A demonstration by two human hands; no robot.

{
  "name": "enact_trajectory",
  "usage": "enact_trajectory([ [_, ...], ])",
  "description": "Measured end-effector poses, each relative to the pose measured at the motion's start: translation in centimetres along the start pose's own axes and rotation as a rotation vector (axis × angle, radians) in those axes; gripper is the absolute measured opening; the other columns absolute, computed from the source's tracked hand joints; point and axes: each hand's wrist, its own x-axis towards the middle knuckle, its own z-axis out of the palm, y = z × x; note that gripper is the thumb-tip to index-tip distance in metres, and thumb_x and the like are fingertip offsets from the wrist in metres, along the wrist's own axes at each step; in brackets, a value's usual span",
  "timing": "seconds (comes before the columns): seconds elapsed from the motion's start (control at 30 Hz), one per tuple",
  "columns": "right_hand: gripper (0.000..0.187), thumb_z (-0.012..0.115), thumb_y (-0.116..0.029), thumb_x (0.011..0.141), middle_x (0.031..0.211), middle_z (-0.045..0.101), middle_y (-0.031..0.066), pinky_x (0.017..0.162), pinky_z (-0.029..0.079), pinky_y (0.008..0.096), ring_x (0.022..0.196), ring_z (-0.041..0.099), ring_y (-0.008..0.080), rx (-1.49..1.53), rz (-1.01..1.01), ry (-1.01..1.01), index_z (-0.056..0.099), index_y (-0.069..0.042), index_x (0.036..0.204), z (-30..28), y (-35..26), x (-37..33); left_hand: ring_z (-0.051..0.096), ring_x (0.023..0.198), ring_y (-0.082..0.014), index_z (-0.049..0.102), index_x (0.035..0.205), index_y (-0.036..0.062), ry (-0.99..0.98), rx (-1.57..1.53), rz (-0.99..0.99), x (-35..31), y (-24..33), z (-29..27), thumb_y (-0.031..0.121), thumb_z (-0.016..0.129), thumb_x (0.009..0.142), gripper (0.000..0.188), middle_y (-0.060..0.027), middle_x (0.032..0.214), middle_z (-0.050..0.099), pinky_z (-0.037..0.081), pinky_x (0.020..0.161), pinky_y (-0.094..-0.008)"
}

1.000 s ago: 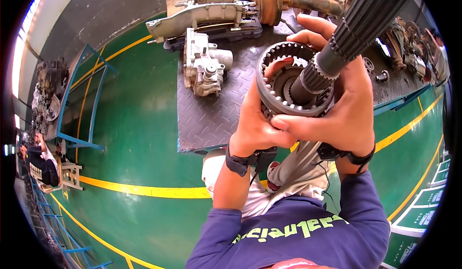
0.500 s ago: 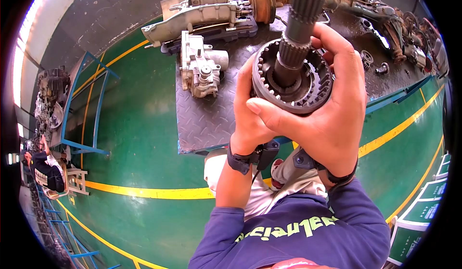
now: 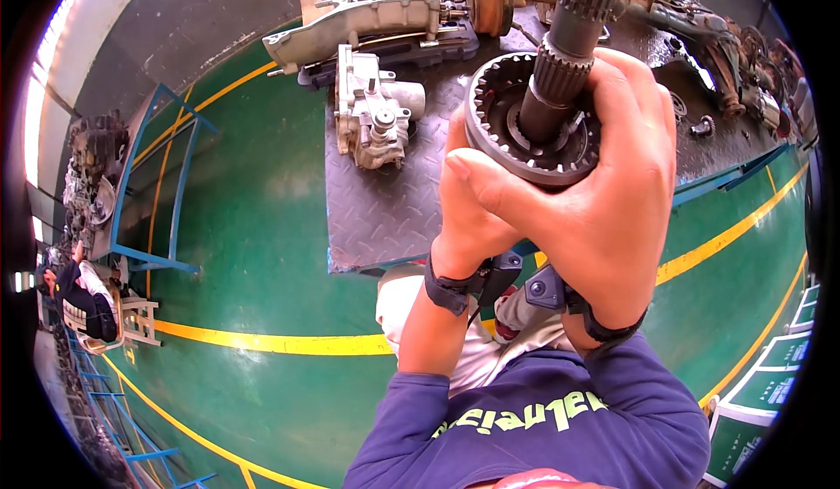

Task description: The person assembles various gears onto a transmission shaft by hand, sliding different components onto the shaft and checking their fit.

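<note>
Because the toothed ring point(image 3: 500, 150) carries a splined shaft point(image 3: 573, 38) leaning right, both hands likely share the weight: the right hand point(image 3: 605, 196) wraps its fingers round the ring's right side, while the left hand point(image 3: 471, 207) cups its left, fingers mostly hidden. The ring is held aloft by the surface's point(image 3: 376, 213) near edge, right of a pale metal housing point(image 3: 372, 122).

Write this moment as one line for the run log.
left hand: holding toothed ring; right hand: holding toothed ring; splined shaft: rising from ring; silver housing: on bench
</note>
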Motion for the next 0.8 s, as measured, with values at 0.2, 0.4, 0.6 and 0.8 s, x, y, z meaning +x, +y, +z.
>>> enact_trajectory([
  [0.2,0.065,0.090,-0.036,0.059,0.109,0.062,0.0128,0.093,0.045,0.0442,0.103,0.058,0.0339,0.003,-0.008,-0.013,0.066,-0.002,0.108,-0.1,-0.1,0.0,0.060,0.118,-0.0225,0.033,0.144,-0.0006,0.004,0.058,0.051,0.4,1.0,0.4,0.022,0.091,0.071,0.096,-0.0149,0.133,0.056,0.048,0.102,-0.0386],
  [0.4,0.066,0.092,-0.031,0.061,0.106,0.065,0.0105,0.086,0.052,0.0368,0.096,0.064,0.0236,0.225,0.050,-0.083,0.065,-0.001,0.113,0.5,0.7,0.1,0.059,0.119,-0.0230,0.034,0.144,-0.0004,0.066,0.064,0.060,-0.1,-0.4,0.4,0.025,0.093,0.069,0.098,-0.0142,0.133,0.055,0.047,0.102,-0.0392],
  [0.6,0.067,0.092,-0.024,0.064,0.098,0.069,0.0077,0.083,0.054,0.0299,0.090,0.068,0.0145,0.389,0.144,-0.164,0.064,0.000,0.119,0.8,0.5,0.7,0.058,0.120,-0.0236,0.035,0.143,-0.0001,0.048,0.109,0.055,-0.4,-0.4,-0.3,0.028,0.094,0.066,0.102,-0.0135,0.133,0.055,0.047,0.103,-0.0397],
  [0.8,0.069,0.091,-0.021,0.065,0.101,0.069,0.0075,0.084,0.055,0.0297,0.093,0.067,0.0139,0.534,0.176,-0.175,0.063,0.001,0.124,0.4,0.9,0.4,0.058,0.120,-0.0240,0.038,0.142,-0.0003,0.087,-0.219,0.012,0.0,-0.1,1.0,0.030,0.096,0.063,0.103,-0.0147,0.135,0.054,0.047,0.103,-0.0403],
])
